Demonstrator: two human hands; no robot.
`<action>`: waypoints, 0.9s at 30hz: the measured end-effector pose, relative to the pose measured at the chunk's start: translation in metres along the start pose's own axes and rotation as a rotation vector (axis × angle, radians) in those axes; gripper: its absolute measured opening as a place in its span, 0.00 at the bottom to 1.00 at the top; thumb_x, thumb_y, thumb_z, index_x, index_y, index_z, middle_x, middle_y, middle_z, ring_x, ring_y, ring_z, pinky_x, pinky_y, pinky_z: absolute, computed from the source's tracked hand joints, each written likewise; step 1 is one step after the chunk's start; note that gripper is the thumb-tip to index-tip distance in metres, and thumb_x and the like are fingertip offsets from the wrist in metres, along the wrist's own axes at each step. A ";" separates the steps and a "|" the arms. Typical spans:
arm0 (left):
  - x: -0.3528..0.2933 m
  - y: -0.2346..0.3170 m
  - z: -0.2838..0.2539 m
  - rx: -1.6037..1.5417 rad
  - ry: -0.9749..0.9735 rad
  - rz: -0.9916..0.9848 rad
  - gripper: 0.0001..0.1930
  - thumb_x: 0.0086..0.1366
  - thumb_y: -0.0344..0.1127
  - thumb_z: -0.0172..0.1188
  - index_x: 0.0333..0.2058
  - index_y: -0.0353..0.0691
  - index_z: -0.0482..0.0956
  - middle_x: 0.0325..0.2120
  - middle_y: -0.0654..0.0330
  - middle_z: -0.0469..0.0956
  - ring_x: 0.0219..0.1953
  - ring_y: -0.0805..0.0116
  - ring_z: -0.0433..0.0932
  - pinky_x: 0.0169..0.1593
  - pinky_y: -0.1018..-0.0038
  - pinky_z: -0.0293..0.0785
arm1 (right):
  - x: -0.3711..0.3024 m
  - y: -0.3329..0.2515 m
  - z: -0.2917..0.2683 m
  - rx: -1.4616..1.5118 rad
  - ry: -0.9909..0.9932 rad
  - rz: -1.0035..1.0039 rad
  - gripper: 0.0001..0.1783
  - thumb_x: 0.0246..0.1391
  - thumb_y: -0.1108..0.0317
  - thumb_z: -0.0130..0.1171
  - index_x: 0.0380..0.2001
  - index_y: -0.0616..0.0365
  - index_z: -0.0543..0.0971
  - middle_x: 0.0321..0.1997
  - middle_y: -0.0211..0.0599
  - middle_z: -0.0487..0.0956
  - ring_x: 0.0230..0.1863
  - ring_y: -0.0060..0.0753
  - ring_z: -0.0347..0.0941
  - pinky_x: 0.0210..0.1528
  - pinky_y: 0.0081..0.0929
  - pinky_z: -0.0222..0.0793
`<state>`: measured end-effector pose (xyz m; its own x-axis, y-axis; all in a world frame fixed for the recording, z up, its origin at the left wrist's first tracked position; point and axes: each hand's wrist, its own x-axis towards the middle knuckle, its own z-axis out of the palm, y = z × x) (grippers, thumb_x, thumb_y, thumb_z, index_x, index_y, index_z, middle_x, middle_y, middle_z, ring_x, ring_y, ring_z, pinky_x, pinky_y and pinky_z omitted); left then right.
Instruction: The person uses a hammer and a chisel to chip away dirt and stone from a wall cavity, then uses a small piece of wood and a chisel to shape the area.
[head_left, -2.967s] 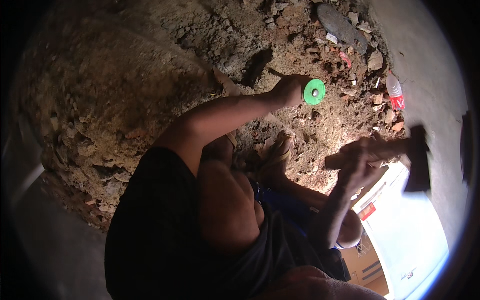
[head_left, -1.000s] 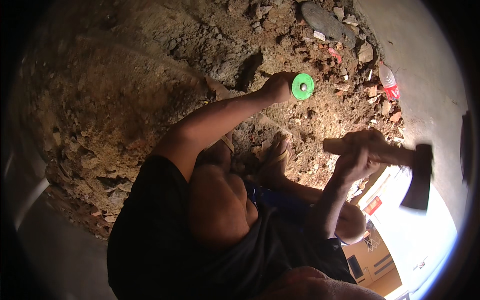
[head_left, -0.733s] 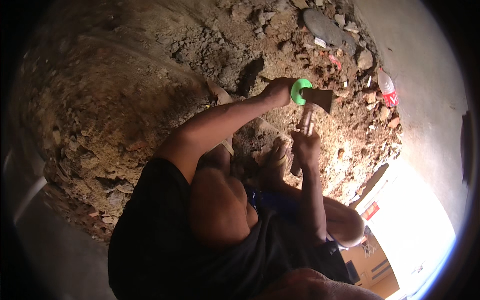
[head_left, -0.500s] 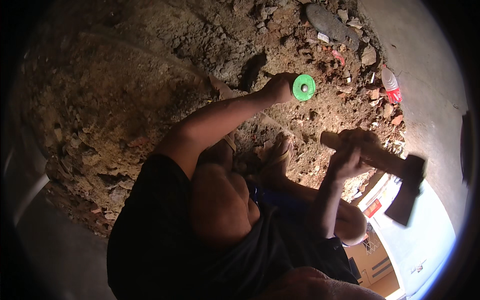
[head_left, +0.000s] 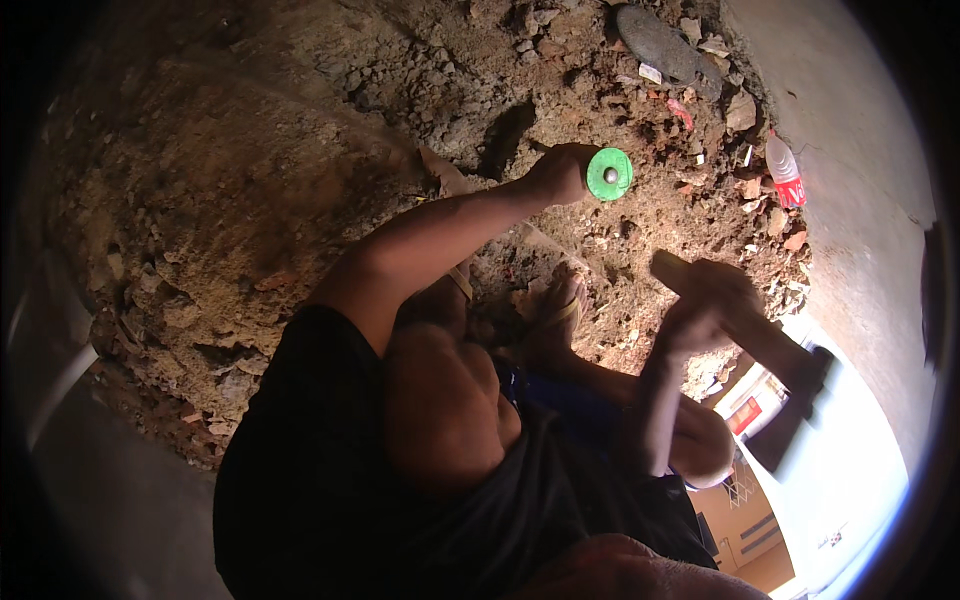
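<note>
My left hand [head_left: 563, 177], arm stretched forward, is closed around a chisel [head_left: 610, 175] that has a round green hand guard. Its metal struck end shows in the middle of the disc, while its shaft and tip are hidden. Off to the right, my right hand [head_left: 712, 305] grips a hatchet [head_left: 768, 342] by its wooden handle. The hatchet is raised apart from the chisel, with its dark head to the right, blurred by motion. Below my hands is rough, broken earth [head_left: 640, 225] with small stones.
A sandalled foot [head_left: 560, 312] rests on the dirt between my arms. A flat grey stone [head_left: 660, 48] lies at the far right among rubble. A plastic bottle with a red label [head_left: 785, 172] lies by the concrete floor [head_left: 850, 130] on the right.
The hatchet has tilted, its head dropping lower and slightly left while the handle's butt end rose a little. My left hand and the chisel have stayed in place.
</note>
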<state>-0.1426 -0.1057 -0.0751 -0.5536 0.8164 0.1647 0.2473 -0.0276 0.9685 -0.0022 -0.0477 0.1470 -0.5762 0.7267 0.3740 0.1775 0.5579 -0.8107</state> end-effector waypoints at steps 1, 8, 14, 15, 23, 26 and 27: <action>0.003 0.005 0.002 -0.036 0.014 0.004 0.10 0.55 0.33 0.66 0.36 0.41 0.79 0.33 0.52 0.82 0.38 0.52 0.82 0.42 0.62 0.79 | -0.025 0.037 -0.002 -0.190 -0.175 0.200 0.09 0.53 0.72 0.59 0.37 0.61 0.74 0.24 0.35 0.76 0.23 0.27 0.72 0.27 0.28 0.72; -0.006 -0.009 0.008 0.143 -0.145 -0.175 0.10 0.57 0.30 0.63 0.39 0.42 0.80 0.35 0.52 0.83 0.41 0.54 0.82 0.46 0.62 0.78 | -0.027 0.024 0.022 -0.114 -0.292 0.718 0.09 0.53 0.71 0.59 0.38 0.59 0.78 0.24 0.31 0.78 0.20 0.21 0.71 0.21 0.20 0.69; -0.001 0.001 -0.003 0.008 -0.059 -0.033 0.09 0.58 0.32 0.64 0.39 0.42 0.80 0.35 0.52 0.83 0.41 0.54 0.82 0.46 0.62 0.79 | -0.019 0.021 0.014 -0.007 -0.124 0.130 0.08 0.53 0.74 0.52 0.37 0.62 0.77 0.27 0.37 0.78 0.26 0.29 0.75 0.29 0.27 0.74; 0.003 0.004 0.000 -0.022 -0.049 -0.032 0.09 0.58 0.32 0.63 0.38 0.42 0.80 0.35 0.53 0.83 0.41 0.54 0.82 0.46 0.62 0.79 | -0.046 0.063 0.003 -0.261 -0.281 0.182 0.08 0.55 0.72 0.55 0.38 0.61 0.78 0.28 0.37 0.79 0.28 0.31 0.75 0.31 0.27 0.73; -0.004 0.001 -0.009 0.084 -0.199 -0.165 0.12 0.55 0.32 0.65 0.39 0.41 0.80 0.36 0.52 0.82 0.43 0.53 0.81 0.47 0.63 0.77 | -0.002 -0.003 0.013 -0.013 -0.086 0.470 0.08 0.52 0.70 0.59 0.34 0.61 0.75 0.24 0.34 0.77 0.21 0.24 0.73 0.22 0.24 0.70; -0.005 -0.001 -0.006 0.124 -0.158 -0.058 0.10 0.55 0.32 0.65 0.37 0.40 0.79 0.34 0.52 0.82 0.40 0.53 0.81 0.46 0.62 0.78 | 0.022 -0.027 0.004 0.004 0.004 0.070 0.08 0.56 0.69 0.56 0.34 0.65 0.74 0.25 0.42 0.78 0.23 0.30 0.74 0.25 0.26 0.74; -0.004 -0.004 -0.002 0.107 -0.136 -0.043 0.10 0.55 0.32 0.66 0.37 0.41 0.79 0.34 0.52 0.82 0.39 0.53 0.82 0.45 0.62 0.78 | 0.013 -0.014 0.013 0.143 0.004 -0.081 0.08 0.58 0.69 0.55 0.34 0.64 0.74 0.27 0.42 0.78 0.26 0.30 0.75 0.27 0.27 0.74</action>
<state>-0.1430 -0.1103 -0.0795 -0.4550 0.8860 0.0895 0.3126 0.0648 0.9477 -0.0224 -0.0514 0.1569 -0.5812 0.6830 0.4424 0.0151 0.5526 -0.8333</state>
